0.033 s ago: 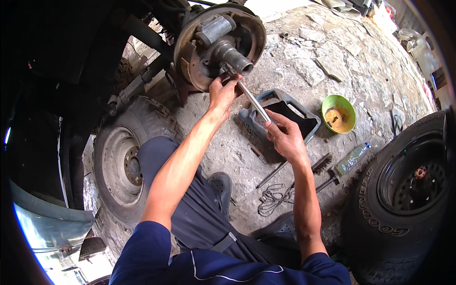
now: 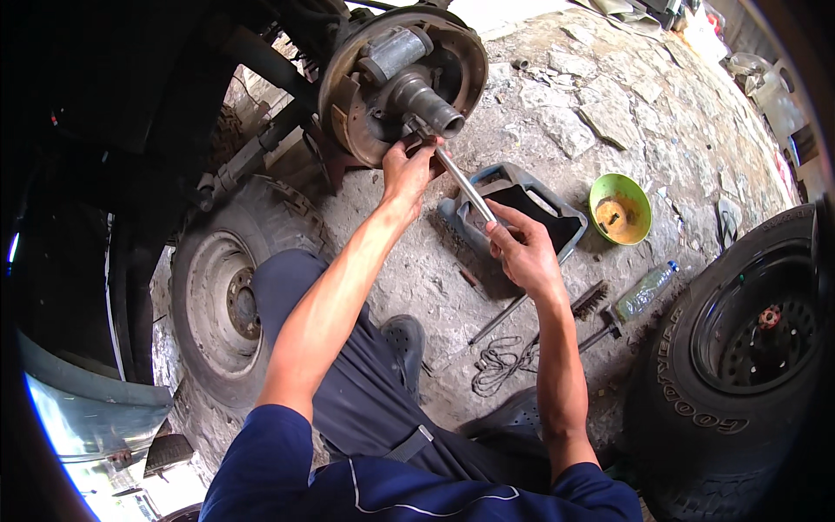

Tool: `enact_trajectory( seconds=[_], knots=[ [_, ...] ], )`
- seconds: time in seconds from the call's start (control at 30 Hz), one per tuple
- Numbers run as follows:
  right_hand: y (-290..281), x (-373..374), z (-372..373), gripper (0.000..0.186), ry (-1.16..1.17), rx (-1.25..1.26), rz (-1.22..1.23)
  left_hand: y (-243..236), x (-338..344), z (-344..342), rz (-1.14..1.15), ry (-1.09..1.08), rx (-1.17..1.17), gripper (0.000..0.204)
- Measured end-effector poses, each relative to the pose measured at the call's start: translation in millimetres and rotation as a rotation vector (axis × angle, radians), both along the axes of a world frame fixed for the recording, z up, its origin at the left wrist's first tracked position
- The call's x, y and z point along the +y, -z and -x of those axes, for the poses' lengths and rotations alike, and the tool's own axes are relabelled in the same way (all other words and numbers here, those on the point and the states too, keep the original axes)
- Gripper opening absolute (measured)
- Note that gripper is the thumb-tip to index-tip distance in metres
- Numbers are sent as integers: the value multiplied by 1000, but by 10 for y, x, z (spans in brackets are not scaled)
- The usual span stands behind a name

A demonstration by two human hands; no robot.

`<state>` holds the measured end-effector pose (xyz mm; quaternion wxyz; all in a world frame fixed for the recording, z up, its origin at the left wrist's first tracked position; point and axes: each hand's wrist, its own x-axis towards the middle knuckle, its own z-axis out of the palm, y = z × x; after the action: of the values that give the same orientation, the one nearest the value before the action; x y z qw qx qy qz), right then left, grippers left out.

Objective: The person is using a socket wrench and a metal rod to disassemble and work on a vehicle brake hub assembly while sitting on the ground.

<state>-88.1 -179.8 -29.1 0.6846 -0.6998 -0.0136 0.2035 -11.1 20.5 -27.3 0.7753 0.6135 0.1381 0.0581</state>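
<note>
nothing has shifted since the earlier frame, taken at the same instant: both hands sit where they were. left hand (image 2: 407, 170) is raised to the underside of the brake assembly (image 2: 402, 80), a rusty round backing plate with a grey stub axle (image 2: 428, 97) jutting from its middle. its fingers are curled and pressed around the head end of a long silver wrench (image 2: 461, 181), right where the tool meets the hub just below the axle. right hand (image 2: 520, 252) grips the lower end of the same wrench, fingers wrapped shut around the shaft with the thumb lying along it. the tool runs on a slant from the hub down toward the person's right.

under the right hand, on the cracked stone floor (image 2: 600, 104), lies a grey plastic tray (image 2: 511, 209) with a dark inside. just right of it stands a green bowl (image 2: 619, 209) holding something rusty orange. nearer the person lie a wire brush (image 2: 590, 300), a clear plastic bottle (image 2: 645, 291) on its side, a thin metal rod (image 2: 497, 320) and a tangle of cord (image 2: 499, 364). a black tyre on a dark rim (image 2: 739, 348) lies flat at the right edge. a second wheel (image 2: 228, 300), with a pale steel rim, lies by the person's left knee. the person wears dark blue trousers and a blue top, and a dark shoe (image 2: 402, 341) shows between the forearms.
</note>
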Motion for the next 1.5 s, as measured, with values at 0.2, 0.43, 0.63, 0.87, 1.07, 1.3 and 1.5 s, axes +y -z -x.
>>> enact_trajectory(
  seconds=[0.2,0.43,0.63,0.87,1.07,1.3,1.5],
  knots=[
    [-25,-7,-25,37,7,24,-54,17,-29,34,28,-29,10,14],
    [-38,-45,-55,35,-28,109,-77,82,27,13,35,-25,0,19],
    [-102,-54,-105,36,-53,209,-212,122,62,-6,-1,-45,-2,21],
    [72,-202,-297,50,-243,395,-672,-14,-172,130,72,47,149,22],
    [154,-186,-298,46,-149,470,-896,91,-471,244,66,90,196,39],
    [56,-105,-375,37,483,379,-437,203,-1096,765,-65,446,63,44],
    [145,-81,-366,33,856,-16,-230,40,-1132,749,209,480,289,28]
  ],
)
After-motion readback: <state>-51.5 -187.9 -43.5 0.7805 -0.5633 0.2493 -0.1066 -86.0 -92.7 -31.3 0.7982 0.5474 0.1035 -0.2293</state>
